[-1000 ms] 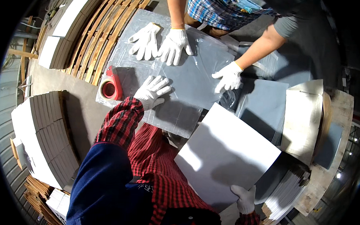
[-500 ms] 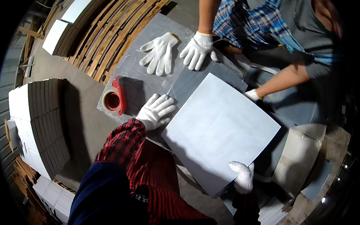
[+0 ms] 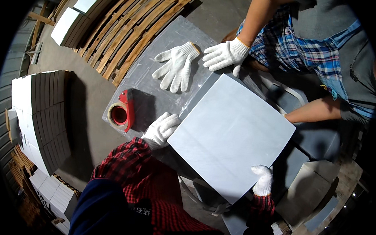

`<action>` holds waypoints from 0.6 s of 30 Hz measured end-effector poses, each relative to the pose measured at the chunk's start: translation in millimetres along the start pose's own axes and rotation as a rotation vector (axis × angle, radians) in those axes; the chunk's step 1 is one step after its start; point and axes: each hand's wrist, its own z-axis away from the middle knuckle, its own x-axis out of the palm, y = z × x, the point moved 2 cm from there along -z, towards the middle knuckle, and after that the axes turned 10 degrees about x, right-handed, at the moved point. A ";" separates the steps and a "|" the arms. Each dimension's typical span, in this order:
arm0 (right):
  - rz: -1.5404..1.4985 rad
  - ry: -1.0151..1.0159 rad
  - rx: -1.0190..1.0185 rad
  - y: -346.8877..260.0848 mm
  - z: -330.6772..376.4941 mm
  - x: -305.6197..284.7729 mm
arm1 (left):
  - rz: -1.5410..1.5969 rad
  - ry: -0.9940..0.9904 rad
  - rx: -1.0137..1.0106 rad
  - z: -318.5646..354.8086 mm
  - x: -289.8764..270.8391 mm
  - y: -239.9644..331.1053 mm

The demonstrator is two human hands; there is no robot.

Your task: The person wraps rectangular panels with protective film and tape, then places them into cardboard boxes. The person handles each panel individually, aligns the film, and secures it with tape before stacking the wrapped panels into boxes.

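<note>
Grey worktop (image 3: 136, 75) lies under the left hand (image 3: 160, 131), its fingers loosely spread beside a white board (image 3: 233, 134); the right hand (image 3: 263, 181) grips the board's edge, thumb on top.

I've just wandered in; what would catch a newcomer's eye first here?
Probably the large pale panel in the middle, with the person's right hand gripping its lower-right edge. Next come the bright red tape dispenser to its left and the loose white glove above that, both lying on the grey surface.
</note>
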 end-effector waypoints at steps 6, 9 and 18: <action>0.060 -0.029 -0.008 -2.3 -36.1 -14.0 | 0.046 -0.006 0.058 -1.9 2.6 -13.0; 0.193 -0.009 -0.019 -2.4 -51.8 -12.3 | 0.002 -0.009 0.020 1.1 1.3 -11.0; 0.096 -0.114 0.033 25.9 -110.0 -25.4 | -0.012 0.250 -0.129 -2.2 13.3 -7.3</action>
